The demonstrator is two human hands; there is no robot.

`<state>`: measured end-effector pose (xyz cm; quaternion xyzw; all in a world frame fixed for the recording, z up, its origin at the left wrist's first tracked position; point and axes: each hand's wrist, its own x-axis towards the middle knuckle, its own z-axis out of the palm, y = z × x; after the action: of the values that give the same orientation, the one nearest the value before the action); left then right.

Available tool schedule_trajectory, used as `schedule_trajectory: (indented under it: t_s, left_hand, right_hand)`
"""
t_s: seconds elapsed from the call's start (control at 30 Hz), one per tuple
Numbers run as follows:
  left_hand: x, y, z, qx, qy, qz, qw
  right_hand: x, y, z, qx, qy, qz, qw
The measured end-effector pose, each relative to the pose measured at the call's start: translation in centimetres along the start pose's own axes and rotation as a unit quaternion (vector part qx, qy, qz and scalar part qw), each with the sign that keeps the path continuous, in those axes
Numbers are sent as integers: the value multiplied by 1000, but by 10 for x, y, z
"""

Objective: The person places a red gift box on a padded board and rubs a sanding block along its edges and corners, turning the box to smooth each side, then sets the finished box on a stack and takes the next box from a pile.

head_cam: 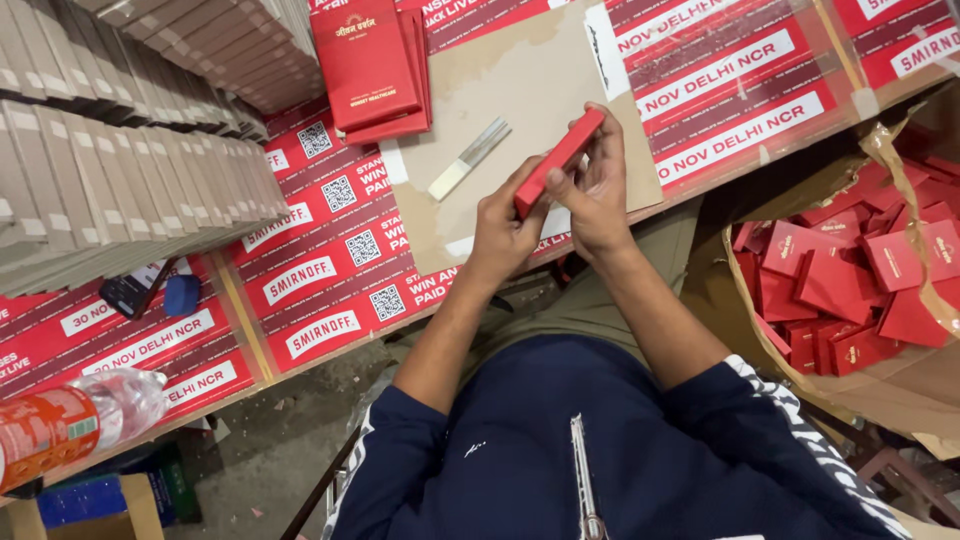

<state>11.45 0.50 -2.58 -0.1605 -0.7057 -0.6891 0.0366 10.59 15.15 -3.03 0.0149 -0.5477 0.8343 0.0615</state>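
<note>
Flat red card box (560,160), both hands gripping

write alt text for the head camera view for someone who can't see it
Seen from above, a person's left hand and right hand hold a flat red box edge-up over a brown card sheet on a table covered in red printed sheets. A metal strip lies on the card, grey board pieces are stacked at left, and a carton of red boxes sits at right.
</note>
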Motion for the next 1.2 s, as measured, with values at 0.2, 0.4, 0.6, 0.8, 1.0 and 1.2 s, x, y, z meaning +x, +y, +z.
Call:
schedule_trajectory:
  t_s: [0.2,0.4,0.6,0.8,1.0,1.2]
  left_hand:
    - [-8,0,-1,14,19,-31,999]
    - [-15,14,-16,105,4,87,991]
    - [-2,8,-19,378,-81,285,877]
    - [26,-29,-29,367,-99,145,914]
    - [22,-67,-41,507,-16,-8,862]
    - [31,-74,-65,427,25,-58,902]
  right_hand:
    - [-1,-8,15,-151,-59,-92,982]
    - [1,-9,3,-85,-55,-63,993]
    - [-10,-8,-62,-108,-42,56,992]
    - [-23,-4,-98,-526,88,37,845]
    - [-35,-14,-83,-629,-65,-44,773]
    - [-23,0,-66,-659,-15,-85,747]
